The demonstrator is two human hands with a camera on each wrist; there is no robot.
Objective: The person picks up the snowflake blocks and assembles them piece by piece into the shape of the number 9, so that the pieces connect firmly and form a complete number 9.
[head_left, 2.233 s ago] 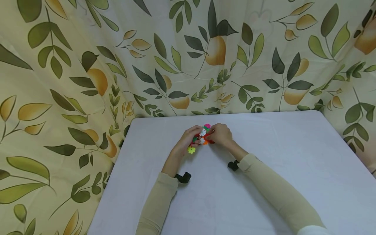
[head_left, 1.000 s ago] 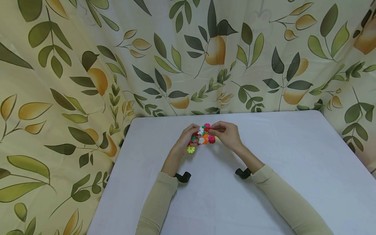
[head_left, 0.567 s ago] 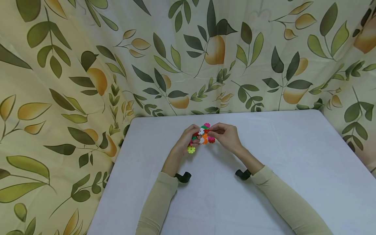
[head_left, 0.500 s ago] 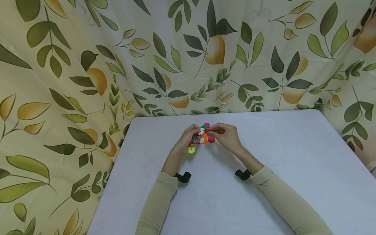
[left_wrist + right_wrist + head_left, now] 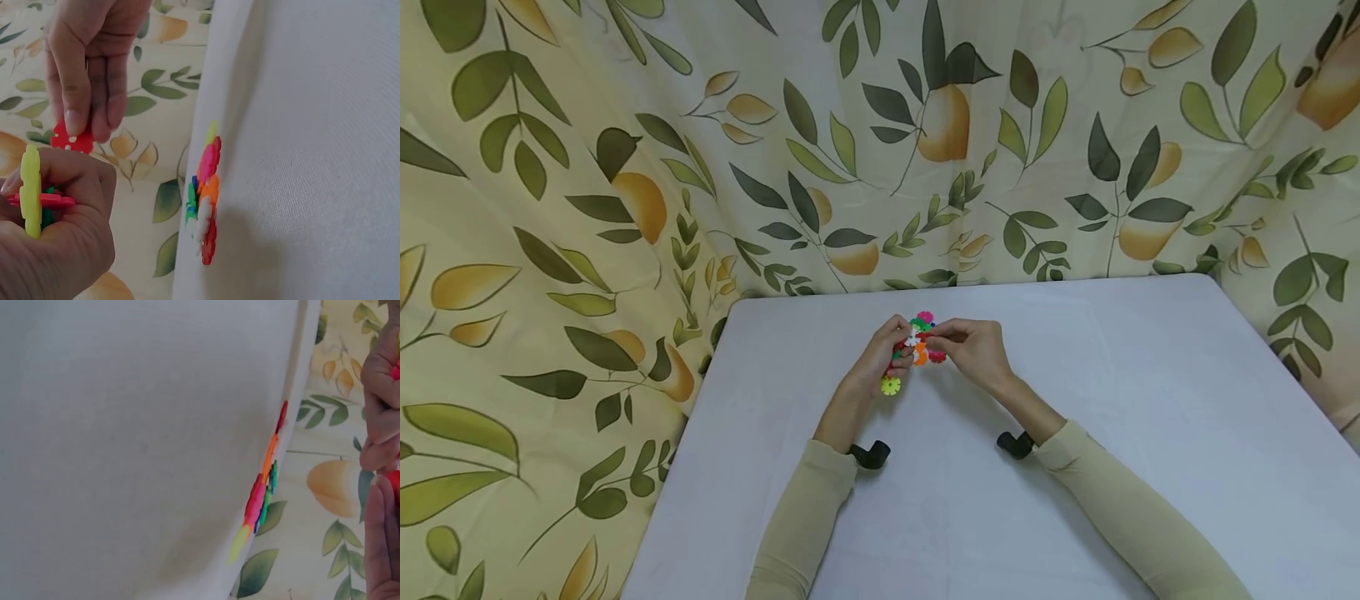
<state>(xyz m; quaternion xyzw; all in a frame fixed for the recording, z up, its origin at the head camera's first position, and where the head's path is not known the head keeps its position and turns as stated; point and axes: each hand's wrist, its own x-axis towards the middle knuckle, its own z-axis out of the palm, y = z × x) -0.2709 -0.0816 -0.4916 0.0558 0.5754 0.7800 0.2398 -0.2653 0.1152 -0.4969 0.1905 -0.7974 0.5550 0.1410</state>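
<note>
I'm getting soft, dim light in the head view, with faint shadows on the table (image 5: 1112,375). The curtain (image 5: 880,142) looks yellower at left. My wrist views are greyer, with a broad blurry shadow beside the colourful pieces (image 5: 209,181), whose edges come through soft.

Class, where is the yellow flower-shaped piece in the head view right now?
In the head view, the yellow piece shows near the middle, at the lower edge of the left hand, below and left of the orange piece.
</note>
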